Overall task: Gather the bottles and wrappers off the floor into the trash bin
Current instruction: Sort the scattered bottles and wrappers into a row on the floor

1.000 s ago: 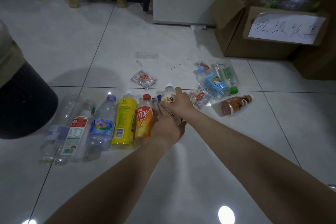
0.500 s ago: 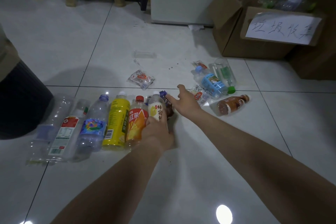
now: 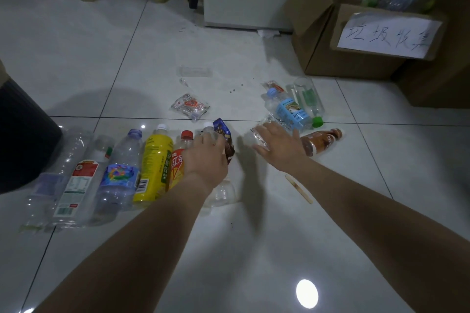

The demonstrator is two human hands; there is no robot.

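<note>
From the head camera, a row of bottles lies side by side on the white tiled floor [image 3: 254,249] at about eight o'clock from the frame's centre. From the left these are a clear bottle [image 3: 54,175], a red-labelled bottle [image 3: 78,185], a blue-capped water bottle [image 3: 118,175], a yellow bottle [image 3: 153,165] and an orange tea bottle [image 3: 178,160] with a red cap. The left hand [image 3: 206,157] lies on top of a white-capped bottle [image 3: 209,126] at the right end of the row, fingers curled over its body; whether they truly clamp it I cannot tell. A dark purple wrapper [image 3: 223,134] sits just beside that hand at its one o'clock, touching the fingers.

The right hand [image 3: 282,145] reaches out at three o'clock from the left hand, palm down, fingers spread and slightly bent over a crumpled clear wrapper [image 3: 259,134]; it touches the wrapper's edge, but a grip is not shown. At its three o'clock lies a brown bottle [image 3: 321,141]; at its twelve o'clock a blue-labelled bottle [image 3: 287,109] and a green-capped clear bottle [image 3: 309,100] lie touching. A snack wrapper [image 3: 189,107] lies alone at twelve o'clock from the left hand. A thin stick [image 3: 298,188] lies on the tiles near the right forearm.

The dark trash bin [image 3: 23,145] stands at the nine o'clock edge, just beside the row. A cardboard box [image 3: 356,58] with a handwritten paper sign [image 3: 389,33] stands at two o'clock.
</note>
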